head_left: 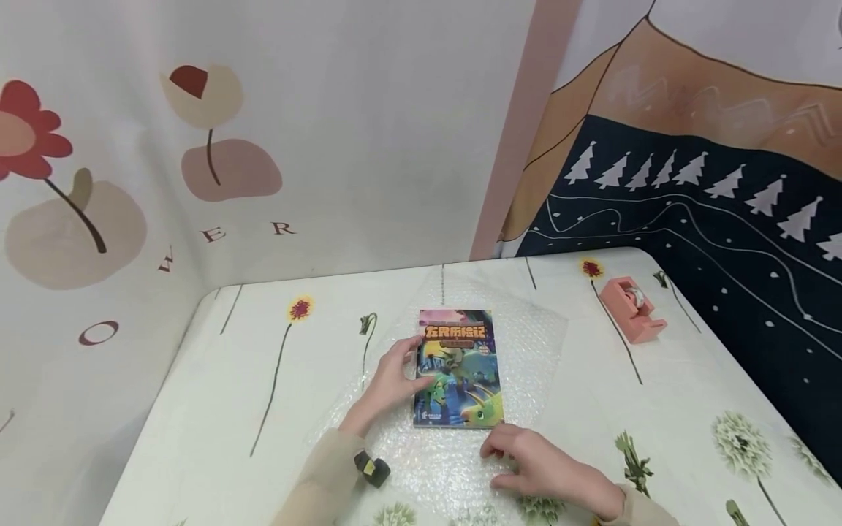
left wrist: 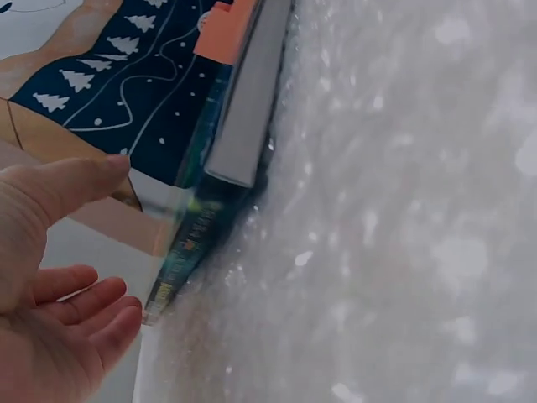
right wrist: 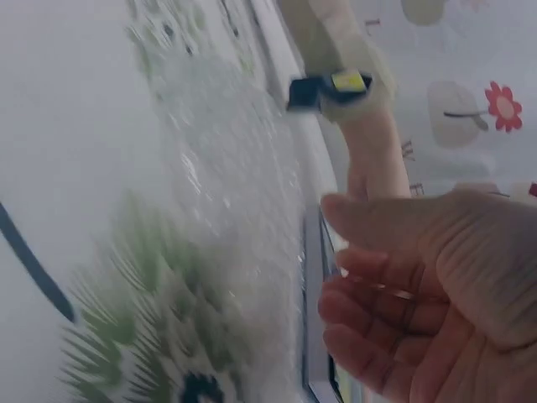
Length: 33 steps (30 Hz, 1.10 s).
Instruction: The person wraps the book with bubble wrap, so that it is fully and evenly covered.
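While the book (head_left: 462,369) lies on the wrap (head_left: 529,358), the left hand (head_left: 392,374) is at the book's left edge, fingers spread, and the right hand (head_left: 534,464) is by its near right corner, fingers loosely bent; this looks like straightening, so next calls for light nudges

- A pink tape holder (head_left: 630,313) with a roll (head_left: 635,296) in it sits past the right hand (head_left: 534,460), to its right.
- A white worktop (head_left: 217,409) with flowers (head_left: 300,308) on it lies under the right hand.
- A pale wall (head_left: 368,146) with a big red flower (head_left: 33,142) is past the left hand (head_left: 391,378).
- A dark blue wall (head_left: 710,241) with white trees (head_left: 725,183) and a brown hill (head_left: 704,95) is far right of the right hand.
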Each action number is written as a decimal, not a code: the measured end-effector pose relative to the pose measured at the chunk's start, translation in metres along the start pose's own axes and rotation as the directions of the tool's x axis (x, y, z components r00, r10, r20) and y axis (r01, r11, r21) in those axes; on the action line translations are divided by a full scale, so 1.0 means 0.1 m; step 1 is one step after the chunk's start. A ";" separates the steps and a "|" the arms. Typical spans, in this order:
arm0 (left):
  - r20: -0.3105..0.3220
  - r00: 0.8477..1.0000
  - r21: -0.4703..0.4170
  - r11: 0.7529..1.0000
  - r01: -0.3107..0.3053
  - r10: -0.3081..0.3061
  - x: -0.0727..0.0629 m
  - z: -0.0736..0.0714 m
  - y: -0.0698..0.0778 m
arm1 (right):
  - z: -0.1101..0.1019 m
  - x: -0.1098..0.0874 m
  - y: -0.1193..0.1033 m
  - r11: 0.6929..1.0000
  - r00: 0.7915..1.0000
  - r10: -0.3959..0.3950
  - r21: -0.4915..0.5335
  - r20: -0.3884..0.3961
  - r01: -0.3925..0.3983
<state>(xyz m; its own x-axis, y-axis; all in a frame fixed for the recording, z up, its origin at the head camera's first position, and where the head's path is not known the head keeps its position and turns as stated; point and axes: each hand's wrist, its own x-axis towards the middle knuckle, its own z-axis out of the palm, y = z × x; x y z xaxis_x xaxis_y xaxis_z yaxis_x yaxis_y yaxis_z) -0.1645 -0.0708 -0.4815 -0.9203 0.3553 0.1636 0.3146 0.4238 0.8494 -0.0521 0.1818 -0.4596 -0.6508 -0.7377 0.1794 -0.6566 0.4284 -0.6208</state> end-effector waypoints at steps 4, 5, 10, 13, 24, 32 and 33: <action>0.050 0.998 0.069 0.997 -0.032 0.029 0.07 0.01 -0.03 | 0.09 -0.04 -0.03 0.992 0.992 -0.114 -0.054 0.047 0.117; 0.061 0.998 0.087 0.995 -0.039 0.034 0.08 0.01 -0.04 | 0.11 -0.04 -0.03 0.988 0.989 -0.132 -0.069 0.061 0.136; 0.109 0.994 0.152 0.987 -0.044 0.027 0.12 0.00 -0.05 | 0.17 -0.06 -0.05 0.988 0.981 -0.127 -0.065 0.145 0.137; 0.142 0.990 0.172 0.984 -0.046 0.022 0.12 -0.01 -0.05 | 0.20 -0.07 -0.05 0.989 0.981 -0.112 -0.076 0.160 0.125; 0.190 0.982 0.206 0.977 -0.052 0.012 0.10 0.00 -0.02 | 0.22 -0.06 -0.05 0.959 0.973 -0.183 -0.192 0.140 0.208; 0.208 0.978 0.245 0.968 -0.044 -0.008 0.13 -0.01 0.00 | 0.03 0.02 -0.09 0.909 0.948 -0.317 -0.278 0.028 0.312; 0.220 0.975 0.253 0.967 -0.042 -0.015 0.13 -0.02 0.01 | 0.00 0.04 -0.10 0.906 0.944 -0.330 -0.281 0.001 0.317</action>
<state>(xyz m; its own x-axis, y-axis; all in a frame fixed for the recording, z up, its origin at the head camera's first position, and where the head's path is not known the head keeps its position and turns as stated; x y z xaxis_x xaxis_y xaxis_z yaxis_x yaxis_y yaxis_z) -0.1768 -0.0672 -0.4780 -0.8515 0.5231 0.0362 0.4011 0.6053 0.6876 -0.0481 0.1745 -0.4533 -0.3974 -0.8382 0.3735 -0.9081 0.3008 -0.2912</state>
